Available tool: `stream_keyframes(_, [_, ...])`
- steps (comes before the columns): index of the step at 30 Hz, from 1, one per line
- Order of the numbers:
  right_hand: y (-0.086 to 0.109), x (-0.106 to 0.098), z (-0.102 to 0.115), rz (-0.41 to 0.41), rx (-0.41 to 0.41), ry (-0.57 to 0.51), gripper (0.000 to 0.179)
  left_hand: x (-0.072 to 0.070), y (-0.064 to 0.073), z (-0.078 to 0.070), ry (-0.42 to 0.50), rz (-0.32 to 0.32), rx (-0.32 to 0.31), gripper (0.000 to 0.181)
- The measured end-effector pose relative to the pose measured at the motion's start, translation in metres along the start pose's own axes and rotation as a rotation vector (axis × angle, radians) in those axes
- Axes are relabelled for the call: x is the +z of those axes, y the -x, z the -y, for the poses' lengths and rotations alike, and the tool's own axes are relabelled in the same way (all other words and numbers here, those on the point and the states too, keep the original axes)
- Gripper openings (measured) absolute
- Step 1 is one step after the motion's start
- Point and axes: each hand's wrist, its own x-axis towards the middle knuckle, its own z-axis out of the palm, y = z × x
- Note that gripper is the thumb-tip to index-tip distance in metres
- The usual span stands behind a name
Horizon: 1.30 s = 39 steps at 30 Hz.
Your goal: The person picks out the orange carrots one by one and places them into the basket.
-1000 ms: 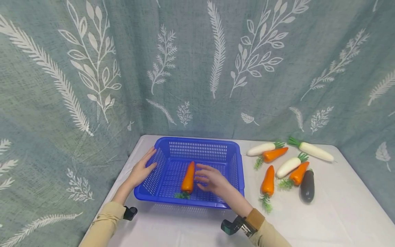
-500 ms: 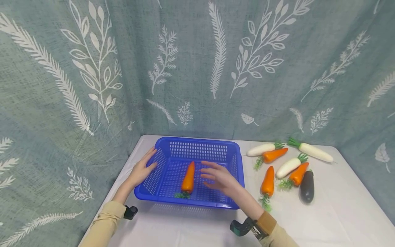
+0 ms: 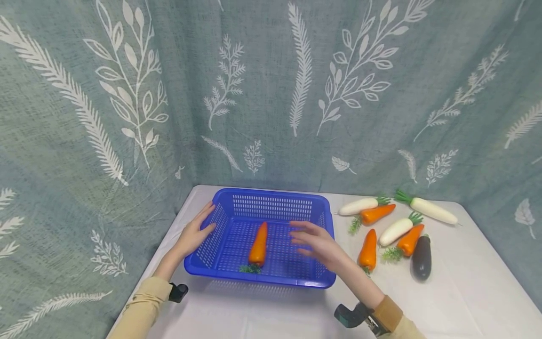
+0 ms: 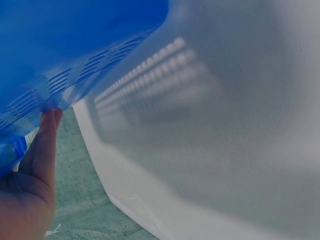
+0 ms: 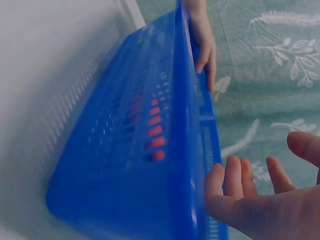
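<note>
Seen from the head, the person's right hand (image 3: pixel 316 242) is hanging over the three o'clock end of a wide blue plastic basket with little slots (image 3: pixel 262 278). Its fingers are standing loosely apart, bending a bit and holding nothing. The left hand (image 3: pixel 192 238) is resting on the nine o'clock edge. Its fingers are lying nearly straight, its thumb is poking over the inside, and it is not curling tight.

A shiny orange carrot with a green leafy top (image 3: pixel 258 247) is lying inside the basket, at nine o'clock from the right hand. Its tip is pointing to one o'clock and its leaves to seven. A second shiny orange carrot (image 3: pixel 367 249) is lying on the white table (image 3: pixel 254 318), at three o'clock from that hand, its tip pointing to twelve. So the right hand is hanging between these two carrots and is being the nearer hand to both.

Only the head view is showing the second carrot, and the dark smooth eggplant (image 3: pixel 421 259) beyond it. The left wrist view is showing left fingertips (image 4: pixel 48 116) touching the slotted wall from outside. The right wrist view is showing orange-red bits peeping through slots, probably the basket's carrot. I am not managing to tell whether the right fingers are touching the rim.
</note>
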Motion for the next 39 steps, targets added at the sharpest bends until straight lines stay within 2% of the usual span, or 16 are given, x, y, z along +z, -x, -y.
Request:
stream_keyframes(8, [0.006, -0.019, 0.009, -0.029, -0.024, 0.051, 0.049, 0.0, 0.001, -0.001, 0.004, 0.002, -0.006, 0.055])
stream_keyframes(21, [0.02, -0.043, 0.021, -0.08, -0.046, 0.038, 0.052, 0.001, 0.001, 0.0, 0.012, -0.002, 0.005, 0.055])
stream_keyframes(33, [0.028, -0.062, 0.021, -0.238, -0.026, 0.1, 0.052, 0.0, 0.0, 0.001, 0.024, 0.004, 0.008, 0.055])
stream_keyframes(39, [0.032, -0.073, 0.021, -0.265, -0.038, 0.131, 0.053, 0.001, 0.0, 0.002, 0.02, 0.001, 0.007, 0.056])
